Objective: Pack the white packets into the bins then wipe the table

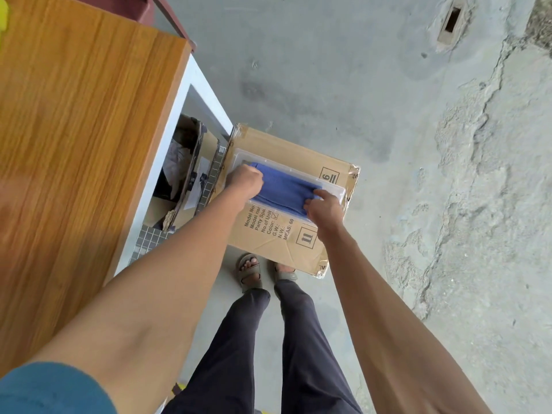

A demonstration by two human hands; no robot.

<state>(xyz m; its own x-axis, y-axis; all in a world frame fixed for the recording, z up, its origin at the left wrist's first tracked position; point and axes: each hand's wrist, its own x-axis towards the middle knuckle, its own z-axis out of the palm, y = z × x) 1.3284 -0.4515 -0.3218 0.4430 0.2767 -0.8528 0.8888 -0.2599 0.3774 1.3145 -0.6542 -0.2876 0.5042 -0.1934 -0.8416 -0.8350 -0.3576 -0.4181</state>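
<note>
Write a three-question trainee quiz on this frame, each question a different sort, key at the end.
1. True or false: the blue cloth lies on the wooden table.
2. The clear bin sits on: A) the floor, B) a cardboard box, C) a chair.
3. Fill in: both the left hand and right hand hold the ____.

Key: 1 false; 2 B; 3 cloth.

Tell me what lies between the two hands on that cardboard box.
In the head view, a folded blue cloth spans the gap between the left hand and right hand, resting in a clear plastic bin atop the cardboard box.
</note>
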